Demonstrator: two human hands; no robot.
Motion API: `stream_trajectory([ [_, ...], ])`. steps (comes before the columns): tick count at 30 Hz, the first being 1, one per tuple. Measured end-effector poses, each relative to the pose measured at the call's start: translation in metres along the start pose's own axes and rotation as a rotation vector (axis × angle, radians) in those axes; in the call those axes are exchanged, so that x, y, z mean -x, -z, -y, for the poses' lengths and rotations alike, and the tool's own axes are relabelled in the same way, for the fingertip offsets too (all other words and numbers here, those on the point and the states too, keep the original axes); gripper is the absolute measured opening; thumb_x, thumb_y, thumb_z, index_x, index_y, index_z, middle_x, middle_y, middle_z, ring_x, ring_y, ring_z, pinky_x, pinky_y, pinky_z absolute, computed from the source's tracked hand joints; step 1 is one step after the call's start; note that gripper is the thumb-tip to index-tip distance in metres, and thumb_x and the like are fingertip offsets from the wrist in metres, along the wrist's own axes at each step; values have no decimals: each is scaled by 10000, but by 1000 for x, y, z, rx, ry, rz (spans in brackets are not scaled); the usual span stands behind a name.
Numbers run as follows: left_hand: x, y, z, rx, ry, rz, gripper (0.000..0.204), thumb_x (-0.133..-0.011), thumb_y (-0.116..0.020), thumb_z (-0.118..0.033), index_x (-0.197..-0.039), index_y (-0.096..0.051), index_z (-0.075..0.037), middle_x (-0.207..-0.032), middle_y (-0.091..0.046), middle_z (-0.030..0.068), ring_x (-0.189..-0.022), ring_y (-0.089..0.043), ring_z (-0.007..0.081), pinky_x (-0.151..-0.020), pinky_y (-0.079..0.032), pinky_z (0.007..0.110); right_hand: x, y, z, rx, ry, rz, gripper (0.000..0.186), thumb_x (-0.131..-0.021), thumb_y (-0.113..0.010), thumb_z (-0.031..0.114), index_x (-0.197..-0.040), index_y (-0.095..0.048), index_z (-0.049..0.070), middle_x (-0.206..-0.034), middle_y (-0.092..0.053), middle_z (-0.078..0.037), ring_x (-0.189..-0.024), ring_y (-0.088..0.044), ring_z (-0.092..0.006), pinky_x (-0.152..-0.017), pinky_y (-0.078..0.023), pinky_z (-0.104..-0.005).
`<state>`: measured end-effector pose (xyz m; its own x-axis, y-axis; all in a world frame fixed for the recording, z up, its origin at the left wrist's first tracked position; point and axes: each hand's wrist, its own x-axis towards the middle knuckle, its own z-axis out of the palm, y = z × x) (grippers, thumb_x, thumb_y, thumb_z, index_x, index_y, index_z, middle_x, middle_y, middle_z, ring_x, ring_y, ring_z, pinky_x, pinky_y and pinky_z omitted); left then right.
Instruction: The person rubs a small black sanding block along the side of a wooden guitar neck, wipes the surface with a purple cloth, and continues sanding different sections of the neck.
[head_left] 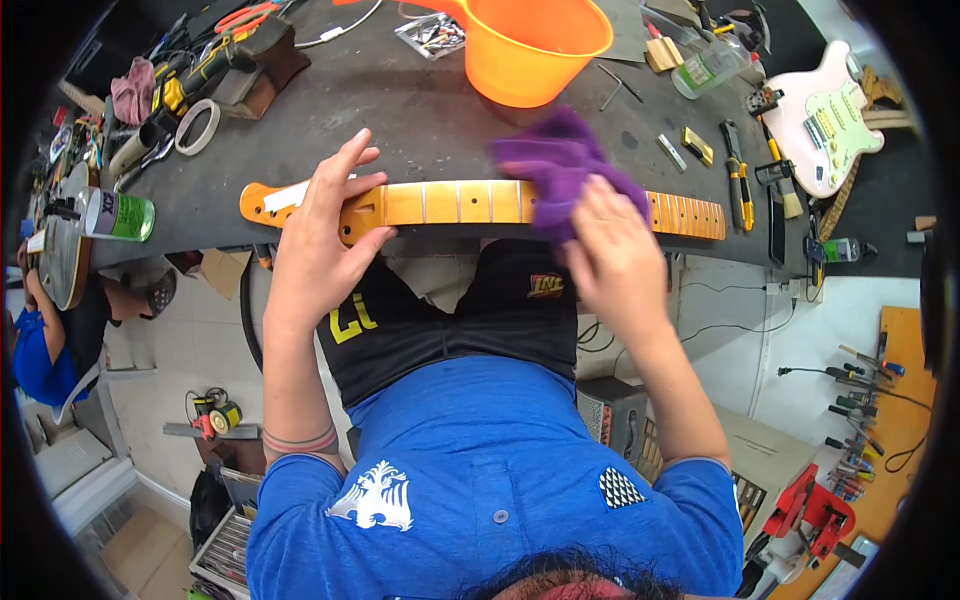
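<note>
A maple guitar neck point(440, 204) lies along the bench's near edge, fretboard up, headstock to the left. My left hand point(328, 215) spans the headstock end by the nut, thumb at the near side and fingers over the far side, holding it. Under my right hand point(618, 250) a purple cloth point(575, 165) is pressed onto the fretboard, right of its middle. The cloth's far part is blurred and bunched, and it hides several frets. Past the cloth, the neck's right end point(690, 215) shows bare frets.
Behind the neck stands an orange dipper point(530, 60). Pliers point(738, 175), a brush point(785, 190) and a pink guitar point(825, 120) lie on the right. A bottle with green liquid point(118, 215) and cluttered tools are on the left. Another person point(50, 340) sits at far left.
</note>
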<state>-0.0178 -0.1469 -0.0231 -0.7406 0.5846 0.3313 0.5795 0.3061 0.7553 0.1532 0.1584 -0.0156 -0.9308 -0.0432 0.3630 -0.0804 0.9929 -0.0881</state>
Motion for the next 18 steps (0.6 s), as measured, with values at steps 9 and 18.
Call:
stream_trajectory([
  [9, 1, -12, -3, 12, 9, -3, 1002, -802, -825, 90, -1677, -395, -141, -1523, -647, 124, -1335, -700, 278, -1093, -587, 391, -25, -27, 48, -157, 79, -106, 420, -813, -842, 176, -1164, -738, -30, -1305, -724, -224, -1305, -651, -413, -1206, -452, -535],
  [18, 6, -11, -2, 108, 100, -14, 1008, -827, -726, 150, -1714, -319, -100, -1628, -531, 179, -1420, -633, 340, -1182, -506, 427, -44, -49, 67, -290, 144, -220, 438, -865, -725, 119, -1293, -733, 22, -1387, -727, -141, -1349, -661, -314, -1170, -488, -488],
])
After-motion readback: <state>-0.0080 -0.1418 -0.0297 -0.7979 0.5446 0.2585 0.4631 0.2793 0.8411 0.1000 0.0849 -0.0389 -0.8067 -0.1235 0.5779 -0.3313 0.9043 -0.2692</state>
